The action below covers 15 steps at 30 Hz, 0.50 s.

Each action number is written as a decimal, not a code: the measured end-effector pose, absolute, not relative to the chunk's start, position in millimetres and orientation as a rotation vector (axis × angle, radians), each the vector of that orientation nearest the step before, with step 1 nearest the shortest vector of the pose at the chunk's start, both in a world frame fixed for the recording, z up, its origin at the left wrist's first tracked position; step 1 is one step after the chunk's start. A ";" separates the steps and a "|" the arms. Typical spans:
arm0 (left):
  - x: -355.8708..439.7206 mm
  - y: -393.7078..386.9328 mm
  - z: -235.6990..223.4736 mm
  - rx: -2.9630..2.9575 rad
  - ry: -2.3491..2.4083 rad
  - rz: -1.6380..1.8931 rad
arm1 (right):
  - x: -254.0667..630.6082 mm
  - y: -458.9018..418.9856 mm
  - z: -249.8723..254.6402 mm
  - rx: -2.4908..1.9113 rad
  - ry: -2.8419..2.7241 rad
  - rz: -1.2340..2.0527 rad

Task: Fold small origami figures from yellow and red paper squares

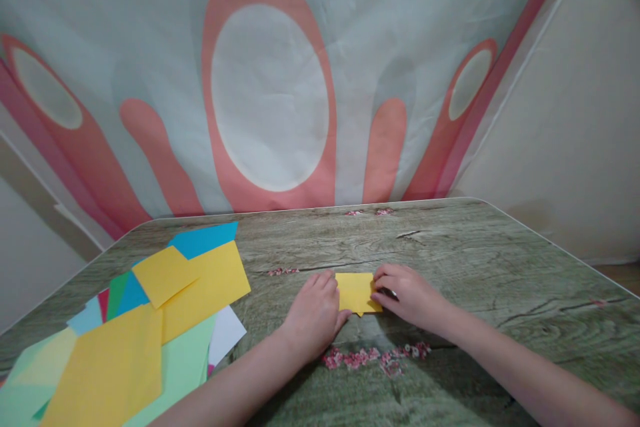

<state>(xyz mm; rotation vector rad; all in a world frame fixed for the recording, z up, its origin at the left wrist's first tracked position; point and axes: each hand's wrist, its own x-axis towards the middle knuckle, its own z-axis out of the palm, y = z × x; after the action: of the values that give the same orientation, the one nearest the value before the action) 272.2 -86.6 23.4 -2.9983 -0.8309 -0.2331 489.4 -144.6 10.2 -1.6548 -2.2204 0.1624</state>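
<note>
A small yellow paper (356, 292), folded into a rectangle, lies between my two hands on the wood-patterned table. A tiny yellow corner sticks out below its lower edge. My left hand (316, 310) holds the left end, its fingers together at the upper corner and its thumb near the lower one. At the right end my right hand (407, 295) pinches the edge between thumb and curled fingers. The fingertips hide both ends of the paper.
Coloured sheets are piled on the table's left: a large yellow sheet (115, 363), a blue sheet (210, 239), a light green sheet (185, 353) and a white sheet (227, 333). Pink blossom prints (355, 357) mark the tabletop (500, 267). A pink-and-grey patterned backdrop (350, 80) hangs behind.
</note>
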 end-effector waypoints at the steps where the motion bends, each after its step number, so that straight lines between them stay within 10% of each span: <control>1: 272.7 -85.5 21.7 -3.003 -0.826 -0.244 | 491.2 -141.2 5.8 -1.664 -2.131 0.192; 15: 268.2 -66.0 -0.4 -3.184 -1.072 -0.729 | 487.1 -135.7 -17.7 -1.639 -1.875 0.279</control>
<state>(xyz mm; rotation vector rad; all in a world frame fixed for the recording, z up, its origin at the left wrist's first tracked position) 268.2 -66.0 -0.4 -3.1841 -1.0723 -0.7295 487.1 -135.7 -17.7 -1.6385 -1.8754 0.2792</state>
